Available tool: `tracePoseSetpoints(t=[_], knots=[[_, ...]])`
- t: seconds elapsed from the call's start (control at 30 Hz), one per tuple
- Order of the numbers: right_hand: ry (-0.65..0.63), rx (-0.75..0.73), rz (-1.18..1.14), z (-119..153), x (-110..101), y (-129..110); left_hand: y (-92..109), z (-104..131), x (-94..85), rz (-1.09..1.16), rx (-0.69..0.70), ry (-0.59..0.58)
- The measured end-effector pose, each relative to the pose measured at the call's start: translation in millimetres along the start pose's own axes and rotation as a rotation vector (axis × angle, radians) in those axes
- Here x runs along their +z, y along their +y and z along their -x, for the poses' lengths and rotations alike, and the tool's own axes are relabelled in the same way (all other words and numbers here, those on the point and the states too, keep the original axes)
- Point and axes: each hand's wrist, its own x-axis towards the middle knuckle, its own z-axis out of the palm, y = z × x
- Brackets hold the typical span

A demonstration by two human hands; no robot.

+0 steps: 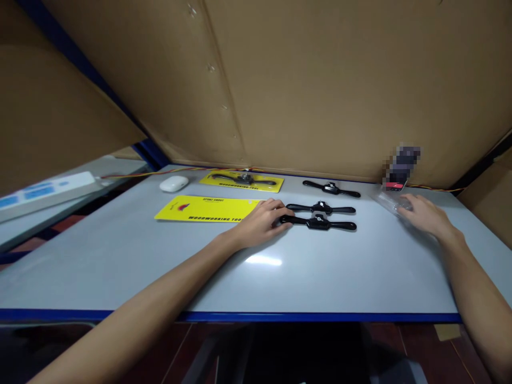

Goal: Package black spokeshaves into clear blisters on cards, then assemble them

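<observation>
My left hand (264, 224) has its fingers closed on the left handle end of a black spokeshave (319, 221), the nearest of three lying loose on the table. Just behind it lies a second spokeshave (321, 207), roughly parallel. A third spokeshave (331, 188) rests farther back. Beside and partly behind my left hand is a yellow printed card (208, 209). At the right, my right hand (426, 214) has its fingers on clear plastic packaging (392, 202), pinching its near edge; the fingertips are partly blurred.
Another spokeshave (244, 178) lies on a yellow card (270, 185) at the back. A white rounded case (174, 184) sits left of it. A phone (402, 165) leans near the cardboard back wall (312, 90). A power strip (48, 193) rests on the left-hand surface.
</observation>
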Motion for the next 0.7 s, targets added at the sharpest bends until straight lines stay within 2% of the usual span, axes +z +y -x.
tracePoseSetpoints(t=[0.17, 0.23, 0.33, 0.47, 0.57, 0.7], knots=[[0.204, -0.008, -0.038, 8.5, -13.2, -13.1, -3.0, -0.3, 2.5, 0.003, 0.037, 0.017], [0.327, -0.077, -0.069, 12.3, -15.8, -22.3, -4.1, -0.5, 2.9, 0.015, 0.054, 0.028], [0.499, -0.316, -0.162, 19.1, -12.1, -43.9, -4.4, -0.8, 2.5, 0.031, 0.07, 0.022], [0.575, -0.718, -0.31, 34.9, 3.9, -83.6, 1.1, -1.3, 1.9, 0.055, 0.1, -0.013], [0.497, -0.9, -0.357, 51.3, 16.8, -110.2, 10.1, -1.5, 3.6, 0.055, 0.157, -0.014], [0.353, -0.905, -0.35, 67.7, 27.6, -128.4, 21.4, -0.5, 7.3, 0.069, 0.243, -0.008]])
